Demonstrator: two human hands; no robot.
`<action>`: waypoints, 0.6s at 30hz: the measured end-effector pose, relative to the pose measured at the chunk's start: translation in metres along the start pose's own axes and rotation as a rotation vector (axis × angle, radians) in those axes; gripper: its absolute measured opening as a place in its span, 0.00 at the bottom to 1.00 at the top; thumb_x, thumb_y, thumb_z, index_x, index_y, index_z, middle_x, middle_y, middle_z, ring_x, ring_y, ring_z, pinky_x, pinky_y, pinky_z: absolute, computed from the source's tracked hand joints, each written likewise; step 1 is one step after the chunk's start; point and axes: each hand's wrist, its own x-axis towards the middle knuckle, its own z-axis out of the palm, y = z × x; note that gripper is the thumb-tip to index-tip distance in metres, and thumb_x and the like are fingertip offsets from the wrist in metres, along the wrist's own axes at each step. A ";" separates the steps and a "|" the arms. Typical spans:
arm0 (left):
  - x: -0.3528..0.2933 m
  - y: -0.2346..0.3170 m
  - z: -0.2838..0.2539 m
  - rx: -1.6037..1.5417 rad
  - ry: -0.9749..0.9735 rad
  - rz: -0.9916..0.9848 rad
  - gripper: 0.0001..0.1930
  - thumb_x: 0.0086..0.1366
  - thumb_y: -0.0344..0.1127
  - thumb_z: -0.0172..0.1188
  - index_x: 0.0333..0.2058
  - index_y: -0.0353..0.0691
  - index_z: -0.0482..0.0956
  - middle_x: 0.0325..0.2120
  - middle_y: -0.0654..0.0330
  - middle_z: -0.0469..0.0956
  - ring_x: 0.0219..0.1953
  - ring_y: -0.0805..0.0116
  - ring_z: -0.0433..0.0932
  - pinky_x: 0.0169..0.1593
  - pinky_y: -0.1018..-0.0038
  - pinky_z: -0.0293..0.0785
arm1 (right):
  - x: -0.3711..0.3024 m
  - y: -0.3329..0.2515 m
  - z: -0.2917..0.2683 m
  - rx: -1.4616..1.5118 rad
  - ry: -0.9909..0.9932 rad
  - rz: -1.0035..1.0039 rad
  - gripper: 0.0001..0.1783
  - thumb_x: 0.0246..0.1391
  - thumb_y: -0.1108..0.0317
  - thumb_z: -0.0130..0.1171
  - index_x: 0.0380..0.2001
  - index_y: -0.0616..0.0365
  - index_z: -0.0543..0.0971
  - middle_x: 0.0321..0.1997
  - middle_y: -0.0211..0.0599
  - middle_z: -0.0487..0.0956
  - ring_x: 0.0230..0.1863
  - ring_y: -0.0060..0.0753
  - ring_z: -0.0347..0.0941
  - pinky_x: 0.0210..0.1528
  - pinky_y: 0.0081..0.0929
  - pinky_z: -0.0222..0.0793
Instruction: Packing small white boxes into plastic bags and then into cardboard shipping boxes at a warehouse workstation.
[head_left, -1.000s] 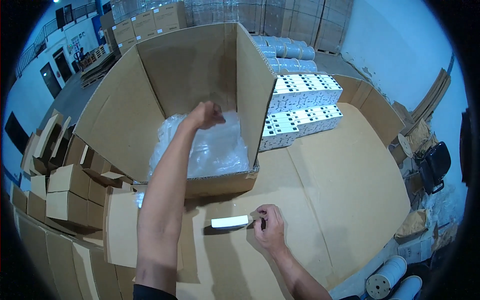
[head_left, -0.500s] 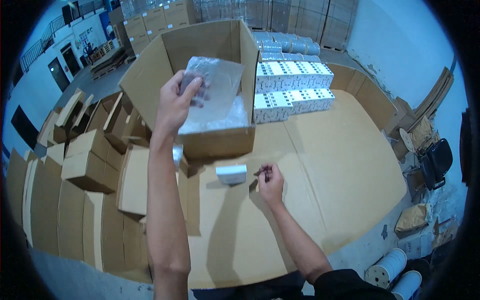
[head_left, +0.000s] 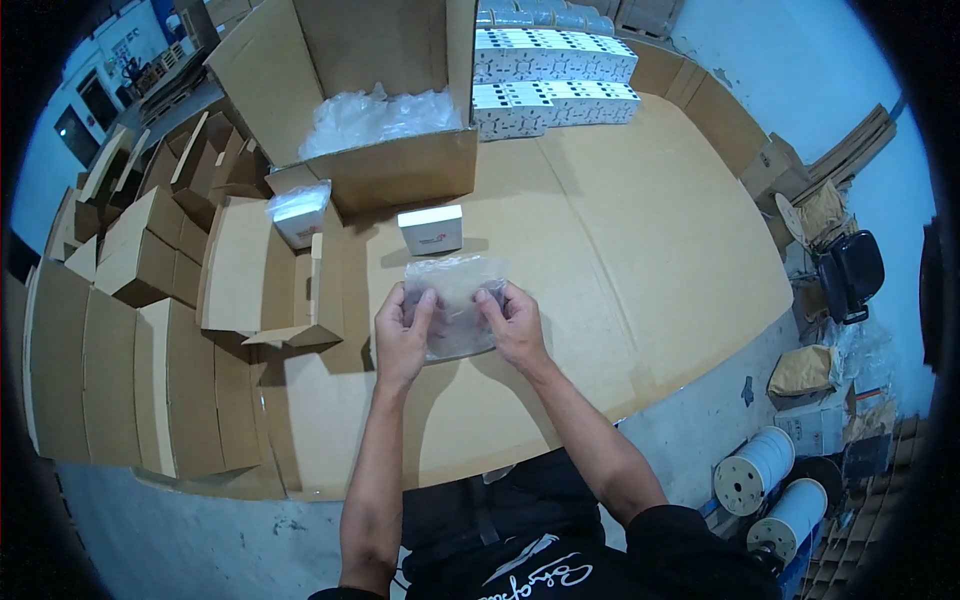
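The left hand (head_left: 403, 340) and right hand (head_left: 520, 326) each grip a clear plastic bag (head_left: 457, 300) between thumb and fingers, over the cardboard-covered tabletop (head_left: 690, 270). From it, a white box (head_left: 431, 230) stands near, between 11 and 12 o'clock.

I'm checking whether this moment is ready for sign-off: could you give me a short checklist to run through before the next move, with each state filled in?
1. Grip on both sides: ok. The left hand and right hand each pinch the clear plastic bag.
2. Bag mouth open: cannot tell; the film is too see-through.
3. White box free of both hands: ok. It stands just beyond the bag on the cardboard surface.
4. More clear plastic in the large carton: ok, a heap shows inside.
5. Small open carton unobstructed by hands: ok. Neither hand reaches over it.
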 end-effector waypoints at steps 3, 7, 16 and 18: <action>-0.001 -0.010 -0.002 0.100 0.087 0.063 0.08 0.76 0.36 0.57 0.42 0.37 0.77 0.29 0.67 0.78 0.28 0.80 0.78 0.32 0.80 0.77 | -0.006 -0.005 0.001 -0.123 0.032 0.010 0.13 0.71 0.64 0.56 0.34 0.61 0.81 0.23 0.23 0.76 0.26 0.17 0.71 0.31 0.23 0.69; -0.002 -0.016 -0.007 -0.021 0.221 -0.028 0.08 0.76 0.36 0.57 0.43 0.36 0.77 0.27 0.67 0.76 0.27 0.80 0.77 0.31 0.80 0.76 | -0.006 0.000 0.010 -0.204 0.137 -0.170 0.12 0.67 0.66 0.58 0.32 0.63 0.80 0.19 0.31 0.76 0.22 0.17 0.69 0.27 0.26 0.67; -0.028 -0.008 -0.014 0.030 -0.084 -0.121 0.30 0.58 0.21 0.73 0.56 0.37 0.68 0.36 0.60 0.81 0.38 0.74 0.81 0.39 0.79 0.78 | -0.002 0.004 0.005 -0.221 0.112 -0.131 0.11 0.65 0.67 0.62 0.30 0.63 0.79 0.18 0.27 0.73 0.21 0.14 0.64 0.24 0.23 0.60; -0.027 -0.016 -0.015 0.011 -0.057 -0.050 0.28 0.59 0.22 0.73 0.55 0.35 0.69 0.36 0.59 0.82 0.38 0.75 0.82 0.40 0.79 0.78 | 0.005 0.005 0.001 -0.113 0.139 -0.067 0.11 0.65 0.66 0.64 0.30 0.61 0.78 0.18 0.22 0.72 0.21 0.11 0.61 0.23 0.20 0.56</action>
